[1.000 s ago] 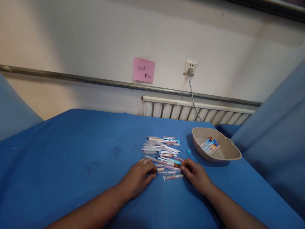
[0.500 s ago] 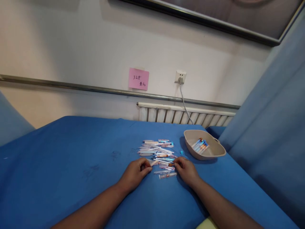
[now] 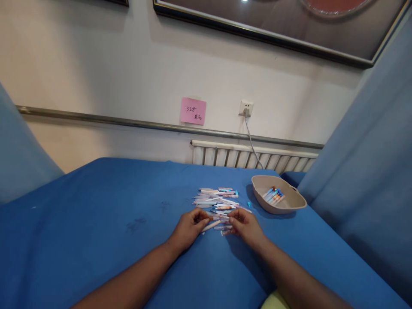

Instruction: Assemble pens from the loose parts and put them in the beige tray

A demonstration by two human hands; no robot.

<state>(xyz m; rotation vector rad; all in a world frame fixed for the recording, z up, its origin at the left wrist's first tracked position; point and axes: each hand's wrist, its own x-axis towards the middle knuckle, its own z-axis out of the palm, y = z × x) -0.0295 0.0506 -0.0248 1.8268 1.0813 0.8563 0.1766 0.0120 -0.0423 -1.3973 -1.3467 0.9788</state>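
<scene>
My left hand (image 3: 189, 227) is closed, thumb and forefinger pinched on the brown end of a slim pale pen (image 3: 221, 218). My right hand (image 3: 246, 226) pinches that same pen near its other end, so it lies level between both hands. Just below it, a cream pen barrel (image 3: 211, 226) rests slantwise by my left fingertips. Clear pen pieces (image 3: 226, 232) lie under and beside my right fingers, partly hidden. Beyond the hands spreads a loose pile of pens and pen parts (image 3: 212, 199), mostly white and clear, some with brown or blue bits.
A beige basin (image 3: 294, 201) stands at the right with several blue, white and brown pens (image 3: 273, 195) inside. A small turquoise piece (image 3: 249, 204) lies left of it. Blue cloth (image 3: 128, 193) covers the table. Behind are a radiator (image 3: 222, 156) and a rail (image 3: 128, 123).
My right hand has come left and now meets the left hand over a pen with a brown end. The cream barrel now lies below the left fingertips. The view has shifted slightly.
</scene>
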